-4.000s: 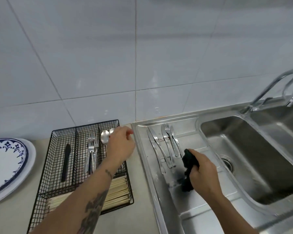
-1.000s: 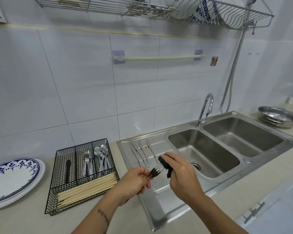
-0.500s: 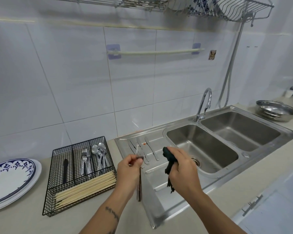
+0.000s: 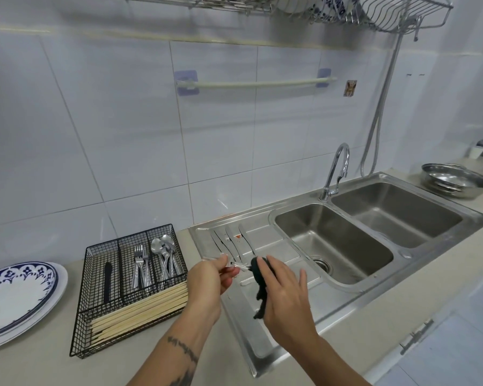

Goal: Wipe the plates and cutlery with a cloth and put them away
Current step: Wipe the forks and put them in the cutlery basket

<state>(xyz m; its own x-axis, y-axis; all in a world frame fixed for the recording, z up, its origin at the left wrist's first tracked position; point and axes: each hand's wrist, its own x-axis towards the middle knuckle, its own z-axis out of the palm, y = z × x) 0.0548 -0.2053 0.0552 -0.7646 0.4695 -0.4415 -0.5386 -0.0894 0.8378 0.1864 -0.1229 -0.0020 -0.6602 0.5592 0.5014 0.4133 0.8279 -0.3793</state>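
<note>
Raised level now, the fork (image 4: pixel 239 264) sits pinched in the left hand (image 4: pixel 209 277); right hand (image 4: pixel 283 296) grips cloth (image 4: pixel 260 285) beside wire basket (image 4: pixel 129 324).

A home kitchen. A steel double sink (image 4: pixel 346 246) with faucet (image 4: pixel 335 168) sits below white wall tiles (image 4: pixel 123 135). A wire dish rack (image 4: pixel 374 12) hangs overhead.

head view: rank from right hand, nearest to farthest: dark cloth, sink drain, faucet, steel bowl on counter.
From the right hand:
1. dark cloth, gripped in that hand, dangling on its left.
2. sink drain, in the near basin, just beyond.
3. faucet, behind, between the basins.
4. steel bowl, far right on the counter.
</note>
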